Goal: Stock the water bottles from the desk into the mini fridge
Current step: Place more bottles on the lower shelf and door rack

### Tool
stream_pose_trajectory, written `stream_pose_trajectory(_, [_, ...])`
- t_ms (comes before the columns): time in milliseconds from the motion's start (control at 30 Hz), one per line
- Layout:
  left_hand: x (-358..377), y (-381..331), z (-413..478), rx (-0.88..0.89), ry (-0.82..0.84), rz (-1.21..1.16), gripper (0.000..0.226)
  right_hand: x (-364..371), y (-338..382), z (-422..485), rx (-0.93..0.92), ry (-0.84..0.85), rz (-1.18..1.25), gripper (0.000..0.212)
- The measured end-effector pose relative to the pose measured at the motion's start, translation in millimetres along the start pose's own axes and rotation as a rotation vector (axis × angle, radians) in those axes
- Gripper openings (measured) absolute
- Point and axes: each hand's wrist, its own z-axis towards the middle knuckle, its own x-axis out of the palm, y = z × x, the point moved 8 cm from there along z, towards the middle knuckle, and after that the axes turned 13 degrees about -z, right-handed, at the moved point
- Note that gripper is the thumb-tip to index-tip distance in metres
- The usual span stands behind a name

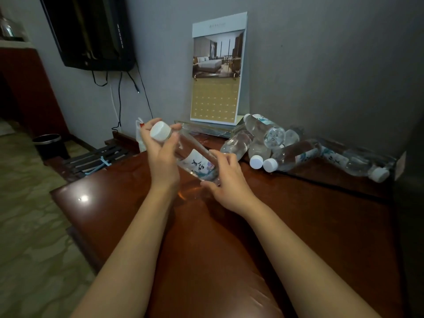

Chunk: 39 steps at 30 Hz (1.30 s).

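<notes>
1. Left hand (161,161) fingers (169,144) pinch the bottle (197,165) neck by its cap; right hand (229,182) fingers (220,157) curl round its base.
2. Bottle is tilted above the worktop (298,226), in front of the calendar (218,72).
3. Fridge not in view. Best to take one firm mid-body grip before carrying. Pile (270,143) right of the calendar is left to do.

A calendar (218,70) with a hotel-room photo is standing against the grey wall (321,53). To its left a dark television (91,33) is hanging on that wall, black cables (119,92) dangling beneath it — and a black waste bin (49,145) is sitting on the patterned carpet (29,226) near a slatted rack (96,157).
</notes>
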Motion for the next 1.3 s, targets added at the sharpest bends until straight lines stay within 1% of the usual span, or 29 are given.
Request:
stream_pose_trajectory(67, [2.5,19.3,-0.7,-0.114,0.031,0.043,0.024,1.5,-2.1,-0.7,0.022,-0.006,0.083,0.067])
stream_pose_trajectory(100, [5.7,29.1,-2.4,-0.173,0.078,0.073,0.026,2.4,-3.1,-1.1,0.034,-0.013,0.109,0.065])
stream_pose_trajectory(200, [17.7,59.3,-17.4,-0.36,0.26,0.137,0.046,0.4,-9.0,-1.4,0.08,-0.055,0.099,0.062])
stream_pose_trajectory(233, [19.8,67.5,-22.5,-0.392,0.308,0.172,0.048,-1.4,-12.5,-1.3,0.095,-0.07,0.099,0.064])
stream_pose_trajectory(333, [24.5,78.1,-28.7,-0.376,0.419,0.337,0.034,-6.0,-23.2,-1.1,0.139,-0.075,0.153,0.067])
stream_pose_trajectory(400, [24.2,80.2,-29.4,-0.371,0.451,0.387,0.03,-8.1,-27.9,-0.7,0.154,-0.062,0.157,0.062])
stream_pose_trajectory(433, [22.9,79.9,-29.8,-0.365,0.456,0.406,0.031,-8.8,-29.2,-0.9,0.158,-0.057,0.155,0.059])
stream_pose_trajectory(500, [19.6,78.2,-32.0,-0.358,0.453,0.455,0.041,-9.3,-30.7,-1.3,0.183,-0.044,0.176,0.056])
stream_pose_trajectory(567, [16.5,77.6,-34.8,-0.368,0.45,0.511,0.052,-7.9,-29.0,-2.1,0.202,-0.009,0.178,0.058])
stream_pose_trajectory(600, [15.3,77.1,-35.5,-0.373,0.441,0.529,0.054,-7.1,-27.3,-2.8,0.202,0.01,0.166,0.06])
stream_pose_trajectory(800, [13.3,70.2,-43.1,-0.407,0.426,0.566,0.049,-8.6,-23.3,-13.2,0.236,0.08,0.238,0.063])
stream_pose_trajectory(867, [14.1,64.7,-46.4,-0.422,0.437,0.573,0.052,-11.1,-19.5,-16.7,0.233,0.108,0.248,0.067])
stream_pose_trajectory(967, [17.8,53.5,-54.5,-0.431,0.477,0.605,0.058,-19.2,-11.9,-27.2,0.217,0.159,0.241,0.073])
stream_pose_trajectory(1100, [28.1,31.4,-77.6,-0.455,0.544,0.631,0.06,-35.6,-6.6,-56.2,0.252,0.183,0.232,0.071])
stream_pose_trajectory(1233, [38.2,3.5,-111.8,-0.45,0.596,0.616,0.059,-53.6,-1.2,-98.4,0.274,0.168,0.194,0.071])
stream_pose_trajectory(1300, [46.7,-11.7,-134.1,-0.438,0.65,0.618,0.06,-67.4,2.6,-125.8,0.276,0.16,0.162,0.073])
